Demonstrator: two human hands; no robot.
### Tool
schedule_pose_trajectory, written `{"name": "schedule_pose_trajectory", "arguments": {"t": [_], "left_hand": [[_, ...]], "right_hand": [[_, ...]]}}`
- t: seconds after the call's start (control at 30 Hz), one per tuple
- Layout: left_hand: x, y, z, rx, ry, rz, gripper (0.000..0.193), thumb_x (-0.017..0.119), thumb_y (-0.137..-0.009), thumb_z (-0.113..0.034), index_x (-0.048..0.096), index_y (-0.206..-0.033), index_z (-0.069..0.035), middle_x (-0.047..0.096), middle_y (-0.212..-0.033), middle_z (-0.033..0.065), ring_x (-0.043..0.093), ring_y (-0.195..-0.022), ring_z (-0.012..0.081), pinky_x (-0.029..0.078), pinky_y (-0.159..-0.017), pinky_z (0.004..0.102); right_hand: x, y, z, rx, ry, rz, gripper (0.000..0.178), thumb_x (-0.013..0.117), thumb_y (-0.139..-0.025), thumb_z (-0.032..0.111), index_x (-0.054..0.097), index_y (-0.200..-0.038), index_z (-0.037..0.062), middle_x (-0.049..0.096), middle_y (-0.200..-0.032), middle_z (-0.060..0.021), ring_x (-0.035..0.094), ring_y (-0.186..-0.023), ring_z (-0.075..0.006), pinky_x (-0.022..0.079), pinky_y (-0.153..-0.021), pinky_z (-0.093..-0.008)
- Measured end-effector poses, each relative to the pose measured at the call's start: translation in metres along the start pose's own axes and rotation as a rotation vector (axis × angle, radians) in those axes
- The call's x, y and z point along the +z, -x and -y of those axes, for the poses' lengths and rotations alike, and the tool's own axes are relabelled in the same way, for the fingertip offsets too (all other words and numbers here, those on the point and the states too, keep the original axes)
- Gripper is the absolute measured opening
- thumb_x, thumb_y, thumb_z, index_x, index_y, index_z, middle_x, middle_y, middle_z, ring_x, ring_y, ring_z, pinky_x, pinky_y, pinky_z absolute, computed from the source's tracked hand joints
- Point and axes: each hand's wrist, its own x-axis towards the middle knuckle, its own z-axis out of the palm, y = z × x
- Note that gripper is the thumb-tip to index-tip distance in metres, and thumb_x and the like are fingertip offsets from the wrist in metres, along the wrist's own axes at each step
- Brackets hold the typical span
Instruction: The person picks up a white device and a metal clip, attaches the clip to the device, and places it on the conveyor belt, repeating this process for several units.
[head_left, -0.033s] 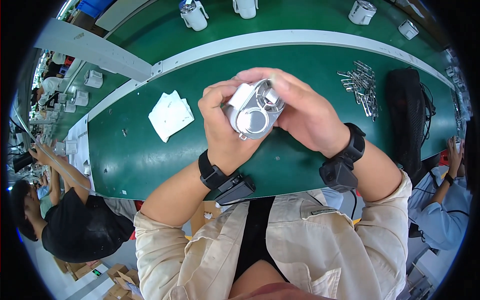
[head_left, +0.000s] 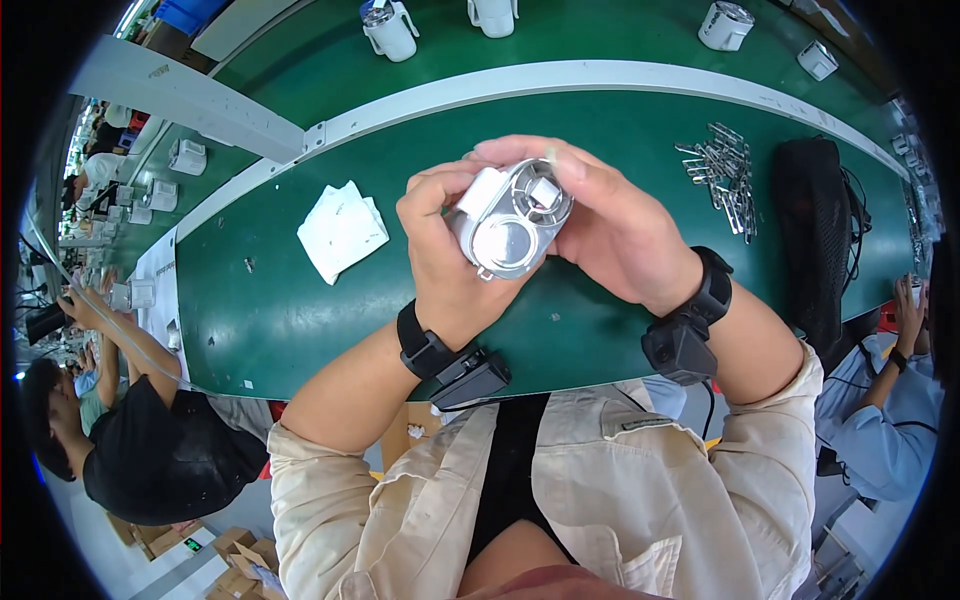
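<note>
Above the middle of the green table (head_left: pixel 330 330), I hold a white-and-silver appliance housing (head_left: pixel 508 240) with an oval shiny end tilted up toward me. That end has a round silver disc and, beside it, a ring-shaped recess with a small pale block in it. My left hand (head_left: pixel 445 265) is wrapped round the housing's left and lower side. My right hand (head_left: pixel 635 235) curls round the far right side, its thumb at the rim by the recess. Some of its fingers are hidden behind the housing.
White cloths (head_left: pixel 342 232) lie left of my hands. To the right are a pile of metal clip-like parts (head_left: pixel 722 180) and a black mesh bag (head_left: pixel 806 230) with a cable. White housings (head_left: pixel 388 30) stand beyond the white rail (head_left: pixel 560 72). Co-workers sit at left (head_left: pixel 160 450) and right.
My right thumb has shifted very slightly to the right along the rim, baring a little more of the pale block. Otherwise both hands and the housing are nearly still.
</note>
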Motion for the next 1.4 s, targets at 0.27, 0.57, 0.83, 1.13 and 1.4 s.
{"name": "schedule_pose_trajectory", "arguments": {"t": [0.27, 0.57, 0.83, 1.13, 1.4], "left_hand": [[-0.002, -0.001, 0.003, 0.075, 0.051, 0.001, 0.077, 0.087, -0.062, -0.006, 0.034, -0.117, -0.006, 0.048, -0.113, 0.0175, 0.056, -0.101, 0.0288, 0.05, -0.081, 0.0377], [-0.001, -0.003, 0.002, 0.112, 0.067, 0.027, 0.077, 0.088, -0.062, -0.006, 0.034, -0.117, -0.006, 0.048, -0.114, 0.0186, 0.056, -0.1, 0.0284, 0.05, -0.082, 0.036], [-0.008, -0.007, 0.001, 0.121, 0.148, -0.039, 0.075, 0.09, -0.061, -0.01, 0.036, -0.114, -0.006, 0.049, -0.112, 0.0169, 0.058, -0.1, 0.03, 0.051, -0.079, 0.0368], [-0.014, -0.005, 0.016, 0.507, 0.23, -0.337, 0.061, 0.085, -0.067, -0.011, 0.044, -0.111, -0.005, 0.053, -0.107, 0.014, 0.059, -0.101, 0.0285, 0.054, -0.079, 0.0383], [-0.04, 0.002, 0.008, 0.399, -0.049, -0.03, 0.083, 0.09, -0.064, -0.032, 0.041, -0.125, -0.005, 0.048, -0.117, 0.0134, 0.056, -0.108, 0.032, 0.052, -0.09, 0.0438]], "right_hand": [[-0.001, 0.001, -0.004, -0.09, 0.242, 0.03, 0.047, 0.054, -0.096, 0.023, 0.047, -0.136, -0.0003, 0.052, -0.135, -0.0143, 0.054, -0.119, -0.0223, 0.043, -0.102, -0.0368], [-0.002, 0.006, 0.001, -0.103, 0.357, 0.048, 0.049, 0.057, -0.095, 0.026, 0.049, -0.135, -0.001, 0.051, -0.136, -0.0138, 0.053, -0.12, -0.0228, 0.042, -0.102, -0.0366], [0.017, 0.004, 0.017, 0.042, 0.19, 0.037, 0.063, 0.059, -0.092, 0.037, 0.044, -0.139, -0.0018, 0.047, -0.139, -0.0142, 0.048, -0.126, -0.0252, 0.037, -0.106, -0.0372], [0.021, 0.003, -0.004, -0.49, 0.944, 0.253, 0.082, 0.076, -0.078, 0.036, 0.04, -0.14, -0.0041, 0.037, -0.146, -0.0228, 0.04, -0.134, -0.0314, 0.034, -0.109, -0.0404], [0.026, 0.003, -0.009, -0.576, 1.066, 0.138, 0.083, 0.084, -0.069, 0.028, 0.046, -0.136, -0.0019, 0.05, -0.135, -0.0222, 0.053, -0.123, -0.033, 0.043, -0.101, -0.0388]]}}
